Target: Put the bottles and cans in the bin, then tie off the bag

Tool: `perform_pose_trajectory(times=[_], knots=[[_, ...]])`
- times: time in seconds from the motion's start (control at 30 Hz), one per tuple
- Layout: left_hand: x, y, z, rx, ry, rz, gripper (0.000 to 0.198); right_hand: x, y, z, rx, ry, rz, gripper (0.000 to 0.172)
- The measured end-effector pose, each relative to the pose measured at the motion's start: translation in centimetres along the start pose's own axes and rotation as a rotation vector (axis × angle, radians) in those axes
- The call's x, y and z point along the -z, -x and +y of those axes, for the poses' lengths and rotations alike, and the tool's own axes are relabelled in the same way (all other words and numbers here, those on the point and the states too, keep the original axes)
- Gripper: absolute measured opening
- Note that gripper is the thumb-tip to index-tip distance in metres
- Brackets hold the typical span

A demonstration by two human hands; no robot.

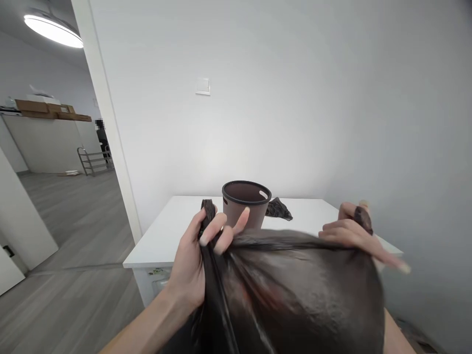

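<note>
A thin black garbage bag (302, 290) is stretched between my two hands in front of the table. My left hand (195, 255) is closed around a bunched part of its upper edge, which pokes up above the fingers. At the other end, my right hand (354, 233) grips the edge, slightly blurred, with a bit of plastic bunched by the thumb and one finger stuck out. Behind the bag stands a brown trash can (241, 209) with a dark rim and a slot handle, upright on the table. Its lower part is hidden by the bag and my left fingers.
A crumpled black plastic bag (279, 209) lies beside the can on the white table (165, 231). A wall with a light switch (202, 86) rises behind. To the left, a doorway shows another room with a metal rack (94, 161), cardboard boxes (44, 108) and a distant person (101, 135).
</note>
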State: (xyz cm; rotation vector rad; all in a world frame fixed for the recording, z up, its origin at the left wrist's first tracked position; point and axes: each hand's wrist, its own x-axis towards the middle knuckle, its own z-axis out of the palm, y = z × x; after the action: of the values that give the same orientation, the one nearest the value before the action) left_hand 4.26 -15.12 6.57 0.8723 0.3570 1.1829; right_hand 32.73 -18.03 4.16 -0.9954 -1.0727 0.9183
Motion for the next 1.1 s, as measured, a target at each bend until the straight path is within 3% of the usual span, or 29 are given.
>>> perform_pose_trajectory(times=[0.1, 0.2, 0.33, 0.47, 0.63, 0.73, 0.97, 1.1], knots=[[-0.5, 0.5, 0.4, 0.035, 0.105, -0.086, 0.046, -0.6, 0.8, -0.8, 0.091, -0.299, -0.114, 0.043], [-0.8, 0.6, 0.9, 0.027, 0.077, -0.098, 0.045, -1.9, 1.5, -1.5, 0.120, -0.511, -0.200, 0.034], [-1.0, 0.6, 0.7, -0.044, -0.094, -0.045, 0.036, -3.9, 1.5, -1.9, 0.005, -0.403, -0.290, 0.045], [-1.0, 0.4, -0.1, -0.105, -0.320, -0.025, 0.032, -5.5, 1.0, -1.4, 0.007, -0.282, -0.327, 0.050], [-1.0, -0.5, -1.2, -0.106, -0.809, -0.138, 0.054, -7.4, 0.4, -1.1, 0.038, -0.219, -0.378, 0.050], [-0.9, -1.2, -2.2, -0.092, -0.961, -0.194, 0.065, -8.2, 0.0, -0.9, 0.063, -0.186, -0.424, 0.046], [0.7, -3.2, -4.7, -0.004, -0.958, -0.354, 0.020, -10.1, -0.2, 0.2, 0.058, -0.118, -0.491, 0.044], [1.9, -3.4, -4.9, 0.035, -0.936, -0.299, 0.037, -10.6, -0.2, -0.3, 0.117, 0.050, -0.445, 0.044]])
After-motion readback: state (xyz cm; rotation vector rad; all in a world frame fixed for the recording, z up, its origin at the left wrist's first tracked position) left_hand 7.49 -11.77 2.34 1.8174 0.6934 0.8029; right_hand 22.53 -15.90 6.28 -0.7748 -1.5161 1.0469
